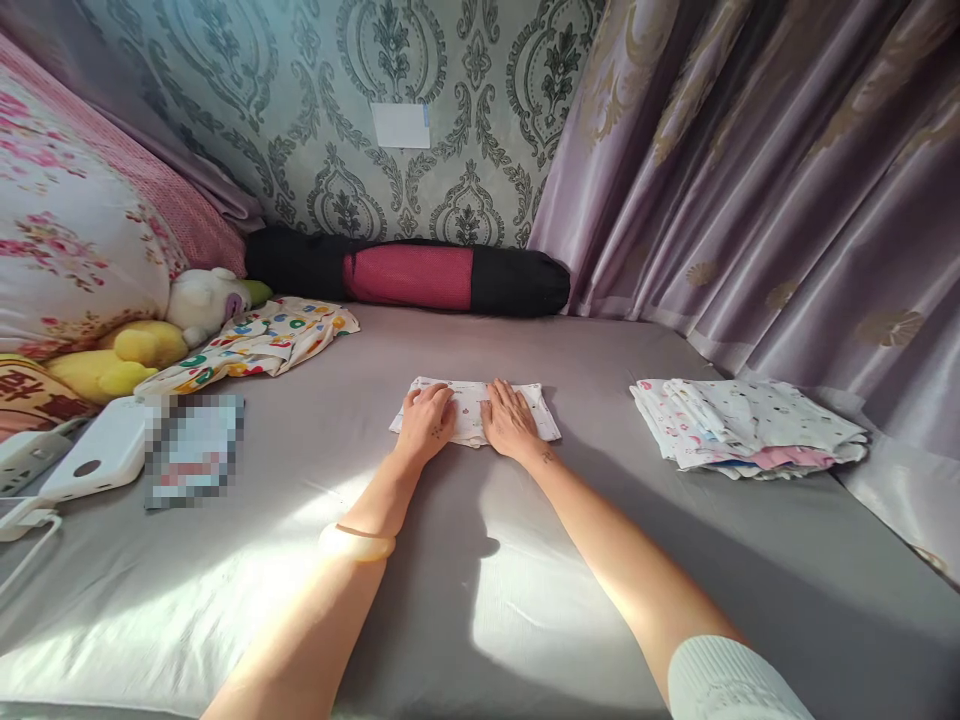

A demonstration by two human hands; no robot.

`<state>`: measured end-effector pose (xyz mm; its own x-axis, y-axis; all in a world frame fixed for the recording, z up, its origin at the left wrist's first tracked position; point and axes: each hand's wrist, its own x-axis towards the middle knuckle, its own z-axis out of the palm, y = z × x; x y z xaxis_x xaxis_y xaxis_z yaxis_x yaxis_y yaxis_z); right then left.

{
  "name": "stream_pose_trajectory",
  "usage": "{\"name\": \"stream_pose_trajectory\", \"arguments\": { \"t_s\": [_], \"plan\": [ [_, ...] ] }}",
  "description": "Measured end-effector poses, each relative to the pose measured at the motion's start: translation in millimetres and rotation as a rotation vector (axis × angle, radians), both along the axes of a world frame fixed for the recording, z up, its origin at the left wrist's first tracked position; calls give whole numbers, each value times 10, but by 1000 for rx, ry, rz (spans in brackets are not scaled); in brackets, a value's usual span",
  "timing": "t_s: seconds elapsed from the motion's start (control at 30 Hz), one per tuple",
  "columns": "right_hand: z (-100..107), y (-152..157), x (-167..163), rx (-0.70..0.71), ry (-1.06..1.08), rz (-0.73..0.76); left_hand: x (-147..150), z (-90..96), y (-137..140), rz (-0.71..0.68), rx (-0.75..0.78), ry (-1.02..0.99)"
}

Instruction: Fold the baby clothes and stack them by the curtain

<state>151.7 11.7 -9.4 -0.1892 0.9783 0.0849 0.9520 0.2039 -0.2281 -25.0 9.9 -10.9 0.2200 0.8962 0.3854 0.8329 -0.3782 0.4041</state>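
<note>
At centre frame, left hand (429, 420) and right hand (511, 418) lie open, palms down, on a white cloth (468, 411) — already folded flat! Mid-right, a folded pile (757, 425); upper left, a patterned cloth (274, 338) — loose, unfolded.

A grey sheet (585, 350) bears folded cloth (468, 412) and stacked fabrics (757, 425).

Home bedroom, grey-sheeted bed (585, 375) beneath the left hand (429, 420), floral pillow (82, 230) and plush toys (154, 343) to its left, purple curtain (720, 180) right of the right hand (511, 418)
</note>
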Motion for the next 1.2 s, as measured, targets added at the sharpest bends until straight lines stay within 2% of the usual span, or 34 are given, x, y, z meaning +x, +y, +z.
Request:
{"name": "stream_pose_trajectory", "arguments": {
  "t_s": [0.17, 0.37, 0.7, 0.97, 1.2],
  "plan": [
    [54, 21, -80, -17, 17, -29, -45, 7, 16, 192, 43, -56],
    [110, 35, -324, 37, 25, 26, -76, -21, 26, 304, 24, -39],
    [-13, 42, -359, 53, -5, 49, -113, 12, 30, 365, -101, -70],
    [71, 37, -400, 28, -22, 40, -144, -3, 57, 424, -88, -141],
    [90, 28, -600, 108, 3, 103, -166, 43, 58, 493, -109, -175]
  ]
}}
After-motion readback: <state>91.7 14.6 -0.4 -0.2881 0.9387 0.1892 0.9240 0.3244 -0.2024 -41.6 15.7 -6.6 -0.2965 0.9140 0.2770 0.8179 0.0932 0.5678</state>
